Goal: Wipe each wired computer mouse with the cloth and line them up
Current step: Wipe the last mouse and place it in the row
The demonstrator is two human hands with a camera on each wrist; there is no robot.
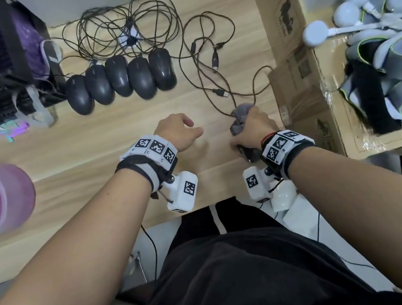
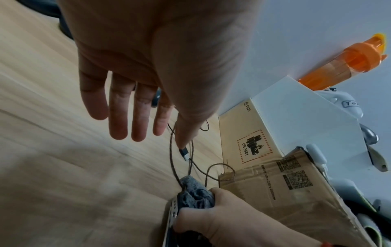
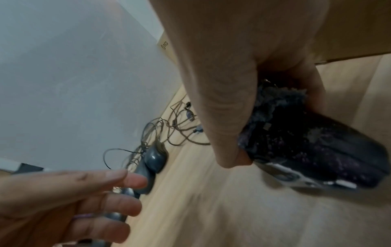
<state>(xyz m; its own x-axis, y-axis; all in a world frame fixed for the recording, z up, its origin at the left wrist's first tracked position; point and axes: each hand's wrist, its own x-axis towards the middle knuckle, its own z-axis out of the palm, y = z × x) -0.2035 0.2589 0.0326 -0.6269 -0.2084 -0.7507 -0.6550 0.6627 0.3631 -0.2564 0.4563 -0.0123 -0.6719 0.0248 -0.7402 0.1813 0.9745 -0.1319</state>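
The right hand's (image 1: 251,125) fingers (image 3: 228,117) are curled round a grey cloth (image 1: 240,118) and a dark mouse (image 3: 313,150), holding both together just above the table (image 1: 91,152), close beside the cardboard box (image 1: 290,44). The mouse's underside shows in the right wrist view, and its cable (image 1: 223,97) runs from the cloth away across the table. The left hand (image 1: 179,132) hovers beside the mouse, on the side away from the box, fingers (image 2: 137,113) loosely spread, holding nothing. Farther from the box, five dark mice (image 1: 120,81) lie side by side in a row, their cables (image 1: 125,26) tangled behind them.
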